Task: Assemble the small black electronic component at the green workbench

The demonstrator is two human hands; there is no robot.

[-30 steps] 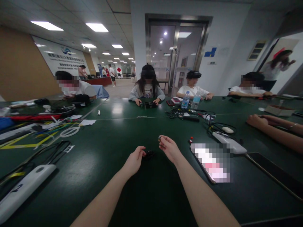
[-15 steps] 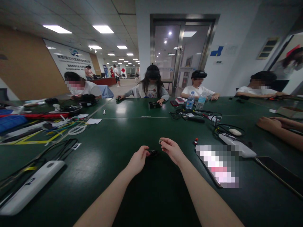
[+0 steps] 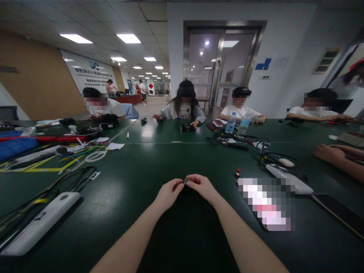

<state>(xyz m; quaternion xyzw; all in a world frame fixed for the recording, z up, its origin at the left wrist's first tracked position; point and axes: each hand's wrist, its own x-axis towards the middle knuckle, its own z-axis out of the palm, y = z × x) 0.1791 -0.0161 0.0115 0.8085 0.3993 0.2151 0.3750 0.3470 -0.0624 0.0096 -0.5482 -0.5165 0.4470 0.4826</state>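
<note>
Over the dark green table (image 3: pixel 136 212), my left hand (image 3: pixel 168 195) and my right hand (image 3: pixel 204 189) meet fingertip to fingertip in front of me. Both are closed in a pinch. Between them is a small dark object (image 3: pixel 185 182), mostly covered by the fingers, so its kind cannot be made out. The left fingers grip its near-left side. At its top, the right thumb and index finger pinch a small greyish piece, largely hidden now.
A phone (image 3: pixel 265 206) lies right of my forearm, a small red-and-dark item (image 3: pixel 237 173) above it. White power strips (image 3: pixel 42 223) with cables lie at both sides. Bottles (image 3: pixel 231 123) stand farther back. Several people sit around the table; another person's hands (image 3: pixel 330 156) rest at right.
My right hand has come left and slightly down, bringing its small greyish piece to the dark object in my left hand. Across the table, a person's hand has let go of a small dark item.
</note>
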